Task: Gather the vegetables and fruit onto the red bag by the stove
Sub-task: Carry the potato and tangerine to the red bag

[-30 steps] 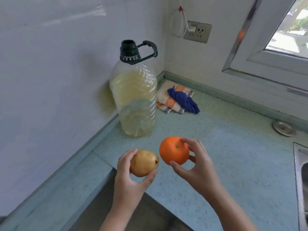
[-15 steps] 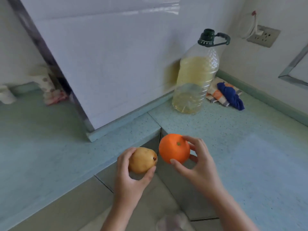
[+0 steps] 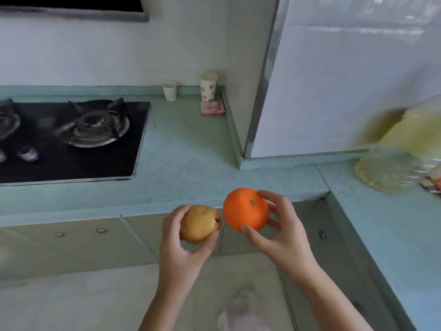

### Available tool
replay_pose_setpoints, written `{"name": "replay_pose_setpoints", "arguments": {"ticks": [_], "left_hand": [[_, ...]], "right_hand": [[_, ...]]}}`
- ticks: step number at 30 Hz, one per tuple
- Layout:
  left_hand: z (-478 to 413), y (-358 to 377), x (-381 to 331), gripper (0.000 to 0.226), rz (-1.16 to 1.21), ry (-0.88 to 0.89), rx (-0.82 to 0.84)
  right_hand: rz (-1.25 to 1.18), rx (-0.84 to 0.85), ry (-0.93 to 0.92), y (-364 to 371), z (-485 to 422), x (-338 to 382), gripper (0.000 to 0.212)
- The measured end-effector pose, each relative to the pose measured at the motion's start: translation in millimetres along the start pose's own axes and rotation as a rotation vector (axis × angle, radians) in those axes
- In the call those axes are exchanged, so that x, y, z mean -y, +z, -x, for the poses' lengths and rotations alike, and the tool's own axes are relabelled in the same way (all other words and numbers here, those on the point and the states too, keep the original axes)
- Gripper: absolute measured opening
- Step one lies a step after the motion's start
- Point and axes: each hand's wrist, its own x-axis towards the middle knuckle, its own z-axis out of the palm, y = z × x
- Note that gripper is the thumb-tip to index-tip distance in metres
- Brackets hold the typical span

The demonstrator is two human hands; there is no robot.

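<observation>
The left hand [image 3: 181,244] grips a brownish-yellow pear [image 3: 200,223], thumb under its right side and fingers curled round the left, with the stem end pointing right. The right hand [image 3: 281,235] grips an orange [image 3: 245,210], thumb at the bottom and fingertips over the top right, the green stem spot facing the camera. The two fruits sit side by side, very close, and whether they touch is hard to tell. Both are held in the air in front of the counter edge, above the cabinet fronts [image 3: 78,244] and the floor, not over the worktop itself. The pale green counter [image 3: 188,163] runs across behind them and turns a corner down the right side. On the left of the counter is a black gas stove [image 3: 71,139] with a burner and knobs. Farther back, near the wall, stand a small white cup [image 3: 169,90] and a taller patterned cup [image 3: 208,86], the taller one just behind a folded red-and-white cloth [image 3: 213,108]. At the right edge a large clear bottle of yellow oil [image 3: 403,149] appears blurred, standing against a white tiled wall [image 3: 346,80]. The red bag cannot be seen in this view.
</observation>
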Motion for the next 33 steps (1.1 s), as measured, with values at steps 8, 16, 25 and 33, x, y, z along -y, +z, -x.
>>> {"name": "replay_pose_setpoints", "arguments": {"ticks": [8,16,25,33], "left_hand": [[-19,-80,18,0.066,-0.070,-0.070,-0.232],[-69,-175,40,0.062,-0.210,-0.113,-0.442],[-126,-255,53,0.059,-0.335,-0.172,-0.599],[-125,-320,75,0.061,-0.376,-0.233,-0.779]], "right_hand": [[-0.068,0.256,-0.114,92,-46,26,0.054],[-0.171,0.452,-0.225,210,-112,66,0.057],[-0.174,0.631,-0.351,319,-183,106,0.065],[-0.246,0.831,-0.382,409,-188,143,0.062]]}}
